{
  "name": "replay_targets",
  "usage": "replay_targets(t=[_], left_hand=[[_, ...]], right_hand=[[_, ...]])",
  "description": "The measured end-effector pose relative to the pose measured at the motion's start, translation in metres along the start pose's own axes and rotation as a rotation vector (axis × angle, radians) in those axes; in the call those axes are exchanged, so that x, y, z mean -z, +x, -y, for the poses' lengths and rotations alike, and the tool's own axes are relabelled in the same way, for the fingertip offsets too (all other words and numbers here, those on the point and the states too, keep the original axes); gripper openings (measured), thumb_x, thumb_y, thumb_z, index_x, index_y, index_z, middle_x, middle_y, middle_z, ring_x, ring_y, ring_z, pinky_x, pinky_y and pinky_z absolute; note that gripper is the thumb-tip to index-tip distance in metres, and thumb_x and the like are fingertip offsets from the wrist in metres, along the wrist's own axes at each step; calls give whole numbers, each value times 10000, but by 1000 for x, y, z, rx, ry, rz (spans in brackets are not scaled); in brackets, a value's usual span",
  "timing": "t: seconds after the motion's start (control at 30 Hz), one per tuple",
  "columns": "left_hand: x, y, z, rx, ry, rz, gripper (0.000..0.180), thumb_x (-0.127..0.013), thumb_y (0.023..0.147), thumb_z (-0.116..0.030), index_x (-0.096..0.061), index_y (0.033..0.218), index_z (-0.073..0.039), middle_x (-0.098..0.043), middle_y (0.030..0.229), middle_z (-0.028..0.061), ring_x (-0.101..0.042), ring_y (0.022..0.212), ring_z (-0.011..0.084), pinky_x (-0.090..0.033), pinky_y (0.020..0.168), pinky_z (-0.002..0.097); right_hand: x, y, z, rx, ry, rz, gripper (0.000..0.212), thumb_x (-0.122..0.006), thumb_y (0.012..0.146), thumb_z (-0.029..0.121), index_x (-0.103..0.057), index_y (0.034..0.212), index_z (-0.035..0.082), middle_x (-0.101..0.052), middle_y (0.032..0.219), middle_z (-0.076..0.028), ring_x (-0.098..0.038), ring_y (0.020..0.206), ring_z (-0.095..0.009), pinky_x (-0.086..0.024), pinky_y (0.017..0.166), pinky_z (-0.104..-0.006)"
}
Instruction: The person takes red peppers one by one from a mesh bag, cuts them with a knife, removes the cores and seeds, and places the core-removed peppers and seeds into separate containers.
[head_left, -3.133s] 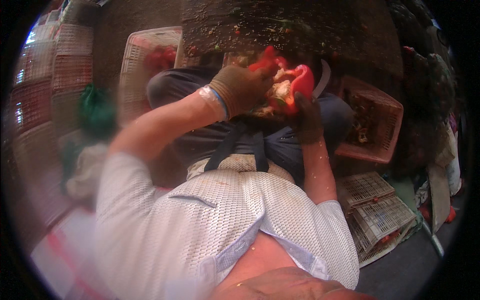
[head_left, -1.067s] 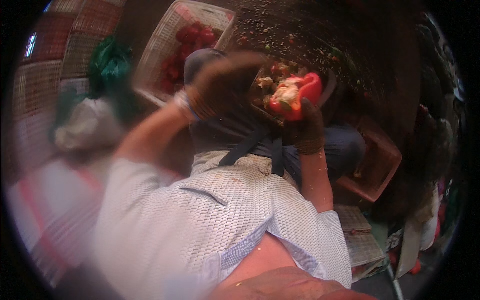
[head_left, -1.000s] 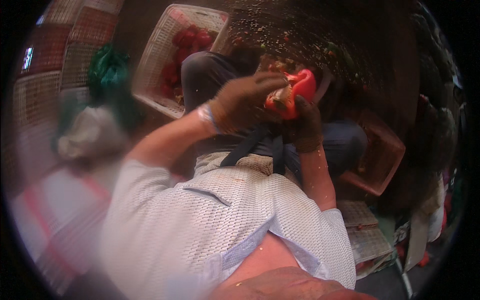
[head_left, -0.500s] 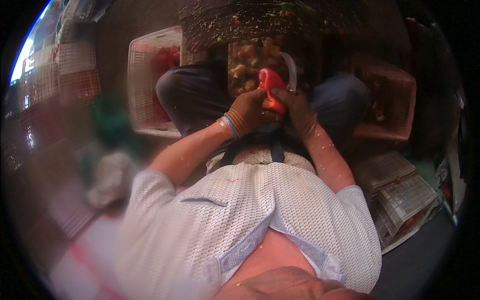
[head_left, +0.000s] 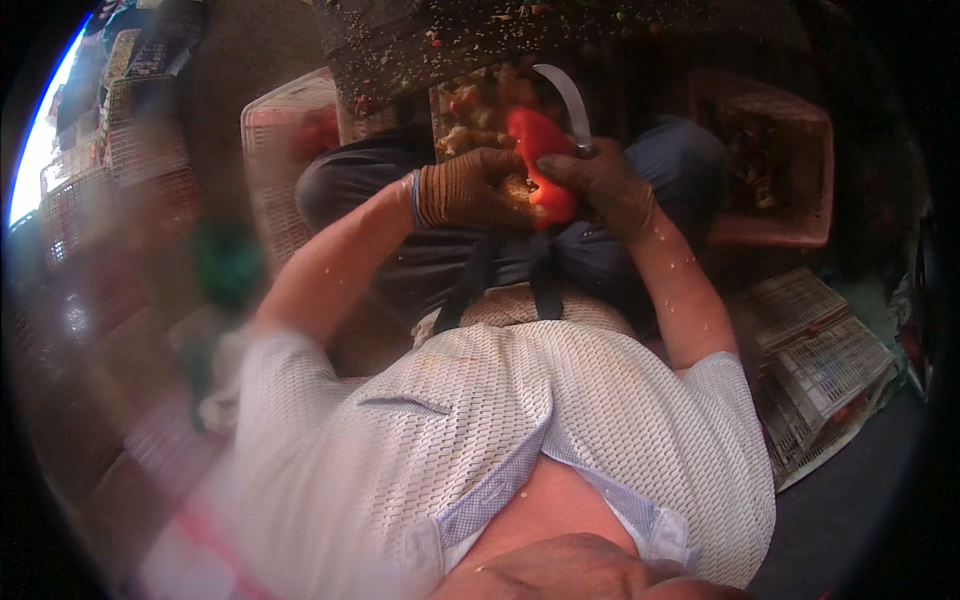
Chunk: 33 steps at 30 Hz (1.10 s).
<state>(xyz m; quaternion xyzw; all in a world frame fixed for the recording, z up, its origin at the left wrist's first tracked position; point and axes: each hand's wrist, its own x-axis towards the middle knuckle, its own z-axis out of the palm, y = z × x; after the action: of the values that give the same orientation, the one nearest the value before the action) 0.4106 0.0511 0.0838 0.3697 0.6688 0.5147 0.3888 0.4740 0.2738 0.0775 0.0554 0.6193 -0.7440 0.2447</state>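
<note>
A red bell pepper [head_left: 545,135], opened up, is between my two hands above my lap. My left hand [head_left: 470,190], in a brown ribbed glove, is closed on its left side, where the pale seed core [head_left: 517,188] shows beside the fingers. My right hand [head_left: 608,185], also gloved, grips a knife with a curved blade [head_left: 570,100] pointing up and away. The right thumb presses on the pepper. The knife's handle is hidden in the right hand. Just beyond the pepper stands a container of pale and reddish pepper scraps [head_left: 470,125].
To the left stands a pale plastic crate [head_left: 262,165] with red peppers [head_left: 318,130]. On the right is a reddish crate [head_left: 820,190] with dark contents. A dark surface strewn with seeds [head_left: 440,35] lies ahead. Another pale crate [head_left: 820,370] sits at lower right.
My hands have moved slightly apart and turned the pepper, so more of its red wall and the pale core show. The knife stays in my right hand, tilted further left.
</note>
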Motion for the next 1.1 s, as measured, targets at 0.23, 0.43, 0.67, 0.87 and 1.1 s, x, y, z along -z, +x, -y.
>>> replay_targets(t=[0.23,0.43,0.67,0.87,1.1], left_hand=[[33,15,13,334,-738,-396,658,-733,854,-25,-415,1429,-43,-661,1220,108,-645,1111,248,-525,964,346],[2,18,40,-169,452,-531,730,-839,720,-52,-506,1368,-97,-423,1464,181,-458,1345,332,-464,1048,427],[-53,-9,-3,-167,444,-730,391,-772,769,-60,-621,1129,-71,-562,1330,204,-593,1165,440,-528,914,449],[-17,-116,-35,-171,622,-1082,405,-737,819,-36,-596,1196,-68,-565,1351,221,-555,1266,377,-476,1034,430],[85,-200,-42,367,1363,-1272,714,-748,837,-383,-482,1391,-20,-579,1343,213,-565,1225,359,-390,1097,389]], right_hand=[[15,7,-33,116,305,-261,599,-661,922,230,-408,1432,44,-620,1210,-111,-666,1037,-235,-571,887,-365],[24,-5,-25,42,668,-226,608,-651,927,297,-411,1428,50,-576,1285,-114,-592,1170,-250,-494,1019,-399],[-49,4,30,92,365,-279,547,-667,914,318,-513,1331,-1,-617,1182,-101,-614,1044,-219,-514,920,-352],[-68,24,30,287,-305,-2,482,-638,928,288,-557,1297,-12,-643,1187,-134,-644,1080,-251,-518,947,-381],[-68,36,7,230,88,-9,366,-609,985,242,-611,1256,-3,-676,1189,-119,-686,1039,-251,-583,842,-366]])
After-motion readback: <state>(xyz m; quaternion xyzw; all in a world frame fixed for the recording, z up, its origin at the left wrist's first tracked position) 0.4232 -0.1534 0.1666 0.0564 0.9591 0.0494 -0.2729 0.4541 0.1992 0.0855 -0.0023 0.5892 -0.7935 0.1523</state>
